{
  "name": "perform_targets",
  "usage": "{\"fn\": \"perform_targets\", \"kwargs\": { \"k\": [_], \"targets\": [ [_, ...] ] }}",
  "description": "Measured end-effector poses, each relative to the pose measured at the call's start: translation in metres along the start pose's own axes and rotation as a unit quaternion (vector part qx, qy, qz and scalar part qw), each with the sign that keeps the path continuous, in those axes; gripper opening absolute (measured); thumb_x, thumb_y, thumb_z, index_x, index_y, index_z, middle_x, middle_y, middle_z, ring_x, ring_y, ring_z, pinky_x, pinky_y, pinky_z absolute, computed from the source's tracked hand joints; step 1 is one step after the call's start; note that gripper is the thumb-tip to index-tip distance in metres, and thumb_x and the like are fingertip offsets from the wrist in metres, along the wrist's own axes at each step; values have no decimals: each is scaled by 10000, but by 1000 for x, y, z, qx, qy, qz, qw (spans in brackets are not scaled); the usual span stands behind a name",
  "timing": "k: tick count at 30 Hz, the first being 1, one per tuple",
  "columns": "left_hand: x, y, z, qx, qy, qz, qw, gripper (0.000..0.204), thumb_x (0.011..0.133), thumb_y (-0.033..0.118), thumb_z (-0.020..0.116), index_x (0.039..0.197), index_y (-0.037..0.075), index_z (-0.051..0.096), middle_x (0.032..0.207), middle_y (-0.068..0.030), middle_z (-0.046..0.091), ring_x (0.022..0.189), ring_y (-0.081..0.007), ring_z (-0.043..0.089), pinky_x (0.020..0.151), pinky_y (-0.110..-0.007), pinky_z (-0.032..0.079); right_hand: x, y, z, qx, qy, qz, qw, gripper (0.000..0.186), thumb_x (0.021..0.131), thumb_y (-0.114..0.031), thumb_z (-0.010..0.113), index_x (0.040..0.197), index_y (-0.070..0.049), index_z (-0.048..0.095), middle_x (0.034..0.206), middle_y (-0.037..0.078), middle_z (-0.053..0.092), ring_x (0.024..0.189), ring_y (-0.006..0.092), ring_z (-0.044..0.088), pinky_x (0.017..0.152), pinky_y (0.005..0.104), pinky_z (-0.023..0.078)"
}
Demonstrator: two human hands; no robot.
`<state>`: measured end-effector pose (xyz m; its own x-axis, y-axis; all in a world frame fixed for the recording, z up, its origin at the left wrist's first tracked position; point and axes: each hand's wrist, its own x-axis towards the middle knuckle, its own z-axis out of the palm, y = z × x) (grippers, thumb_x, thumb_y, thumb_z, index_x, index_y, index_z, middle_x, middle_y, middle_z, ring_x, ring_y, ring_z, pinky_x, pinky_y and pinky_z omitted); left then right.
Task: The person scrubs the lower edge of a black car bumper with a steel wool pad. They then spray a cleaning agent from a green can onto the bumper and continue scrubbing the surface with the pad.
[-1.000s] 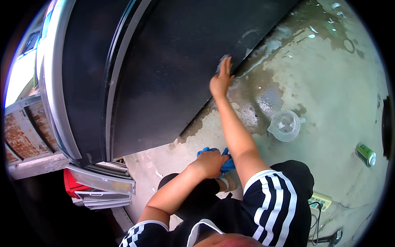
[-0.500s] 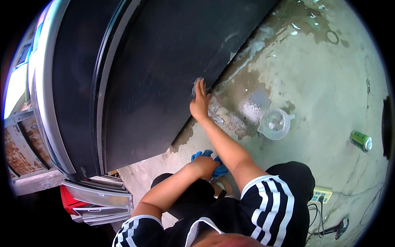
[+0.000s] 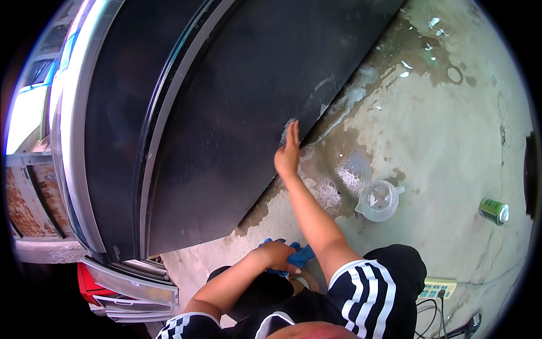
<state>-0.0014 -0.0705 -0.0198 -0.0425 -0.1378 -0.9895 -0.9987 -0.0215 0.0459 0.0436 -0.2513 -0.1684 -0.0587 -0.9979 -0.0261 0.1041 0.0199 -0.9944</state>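
The large panel (image 3: 226,141) is black, the bundle (image 3: 302,257) bright blue. White stripes run down the black shirt sleeves (image 3: 364,295). The can (image 3: 492,211) is green, the power strip (image 3: 437,287) pale yellow, the floor (image 3: 446,164) grey-green with darker patches.

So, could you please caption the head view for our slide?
Right hand on a dark panel; left hand holding a crumpled blue bundle.

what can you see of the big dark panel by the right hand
The big dark panel looks broad, smooth and nearly black; its material is unclear. A grey strip borders its left side, and its right edge slants from upper right to lower left beside the wet floor. Faint pale streaks and a scuff mark its face. The right hand appears to rest fingers against it, near that slanting edge.
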Motion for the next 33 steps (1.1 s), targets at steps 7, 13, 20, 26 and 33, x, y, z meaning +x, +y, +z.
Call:
{"fn": "perform_targets", "kwargs": {
  "k": [7, 13, 20, 26, 33],
  "targets": [
    [-32, 7, -8, -74, 117, 35, 990, 695, 821, 699, 486, 966, 50, 687, 966, -178, 619, 931, -374, 608, 830, -433, 465, 60, 8, -23, -4, 46, -36, 998, 702, 751, 96, 390, 1440, -1, 292, 1524, 191, 226, 1410, 350, 210, 1152, 418, 192],
    [-97, 12, -20, -178, 274, 50, 944, 426, 878, 439, 566, 848, 36, 698, 977, -135, 620, 797, -340, 629, 748, -395, 491, 30, 8, -15, -13, -1, -42, 999, 775, 732, 90, 392, 1476, -45, 220, 1550, 165, 165, 1421, 352, 178, 1149, 452, 169],
    [-133, 17, -16, -241, 420, 102, 869, 170, 744, 144, 676, 891, 59, 689, 935, -103, 614, 792, -302, 632, 720, -354, 509, 44, -3, -21, -2, 14, -59, 998, 704, 735, 121, 364, 1429, 37, 288, 1517, 233, 210, 1417, 335, 197, 1161, 359, 163],
    [-180, -11, -11, -227, 481, 230, 815, 339, 645, 107, 646, 973, 58, 718, 825, -111, 673, 744, -243, 644, 674, -312, 483, 43, 2, -22, -3, -2, -44, 999, 720, 727, 107, 359, 1436, 51, 250, 1515, 257, 184, 1420, 352, 170, 1168, 373, 142],
    [-227, -41, 42, -313, 668, 345, 580, 547, 816, 577, 622, 950, 52, 694, 680, -7, 671, 530, -81, 557, 498, -173, 406, 43, -2, -27, -58, -49, -21, 997, 688, 751, 81, 368, 1432, 38, 277, 1510, 235, 227, 1416, 331, 198, 1166, 369, 158]
  ]
}}
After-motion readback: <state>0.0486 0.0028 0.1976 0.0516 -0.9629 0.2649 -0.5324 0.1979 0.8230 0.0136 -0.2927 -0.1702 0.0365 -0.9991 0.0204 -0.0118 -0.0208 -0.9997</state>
